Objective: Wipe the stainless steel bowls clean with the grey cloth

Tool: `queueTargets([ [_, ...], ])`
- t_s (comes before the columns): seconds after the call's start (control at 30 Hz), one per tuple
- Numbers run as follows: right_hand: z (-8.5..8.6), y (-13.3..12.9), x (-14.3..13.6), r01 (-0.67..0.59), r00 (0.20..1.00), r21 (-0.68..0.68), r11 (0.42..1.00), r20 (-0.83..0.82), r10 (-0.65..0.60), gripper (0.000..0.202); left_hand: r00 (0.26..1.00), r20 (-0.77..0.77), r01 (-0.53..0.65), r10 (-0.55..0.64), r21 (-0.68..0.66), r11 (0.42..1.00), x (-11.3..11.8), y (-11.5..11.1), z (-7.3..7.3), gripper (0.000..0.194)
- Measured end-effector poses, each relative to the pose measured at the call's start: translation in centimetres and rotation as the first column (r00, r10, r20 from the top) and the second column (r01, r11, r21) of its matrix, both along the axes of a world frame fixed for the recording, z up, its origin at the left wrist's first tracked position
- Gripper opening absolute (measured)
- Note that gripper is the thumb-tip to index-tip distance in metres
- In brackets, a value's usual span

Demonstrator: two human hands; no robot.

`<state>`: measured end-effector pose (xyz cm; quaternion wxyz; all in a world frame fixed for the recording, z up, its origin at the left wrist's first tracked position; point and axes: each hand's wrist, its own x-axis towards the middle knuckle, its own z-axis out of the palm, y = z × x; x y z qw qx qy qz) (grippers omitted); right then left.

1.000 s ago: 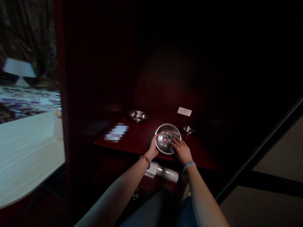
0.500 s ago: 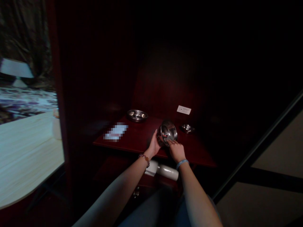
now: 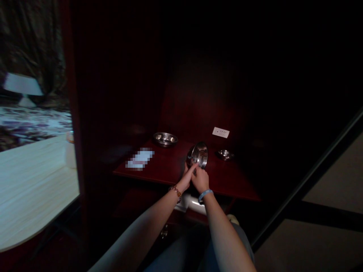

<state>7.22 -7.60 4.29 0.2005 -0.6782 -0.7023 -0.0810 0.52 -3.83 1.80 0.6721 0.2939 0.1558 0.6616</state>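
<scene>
A shiny steel bowl (image 3: pixel 200 153) is tipped on its side above the dark red shelf (image 3: pixel 159 166), its opening facing right. My left hand (image 3: pixel 187 177), with a beaded bracelet at the wrist, grips the bowl from the near left side, thumb lying along its lower edge. My right hand (image 3: pixel 200 180), wearing a blue bangle, is curled against the bowl's near rim beside the left thumb. Its fingertips are partly hidden. A steel dish (image 3: pixel 165 139) rests at the back left of the shelf. A smaller steel dish (image 3: pixel 225 154) lies to the right.
A blurred pale rectangle (image 3: pixel 140 159) lies on the shelf's left side. Behind is a white socket plate (image 3: pixel 221 132). White items (image 3: pixel 197 206) sit below the shelf edge. At left stand a pale wooden table (image 3: pixel 36 181) and a white container (image 3: pixel 70 151).
My right hand has moved left and closed in beside my left hand. The bowl has turned, its opening now facing more to the right.
</scene>
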Motion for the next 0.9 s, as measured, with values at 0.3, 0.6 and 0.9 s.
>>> queueTargets([
  [0.3,1.2,-1.3,6.9,-0.382,0.923,-0.117,0.917,-0.006,0.384,0.068,0.982,0.124,0.164,-0.143,-0.176,0.971,0.3,1.2,0.4,0.032],
  [0.6,2.8,-3.3,8.7,-0.058,0.974,0.276,0.959,0.226,-0.006,0.06,0.977,-0.002,0.208,-0.212,-0.204,0.957,0.7,0.7,0.4,0.029],
  [0.9,0.8,-2.0,12.9,0.375,0.924,0.306,0.875,-0.045,-0.381,0.057,0.979,0.055,0.201,-0.194,-0.26,0.944,0.0,1.2,0.1,0.037],
])
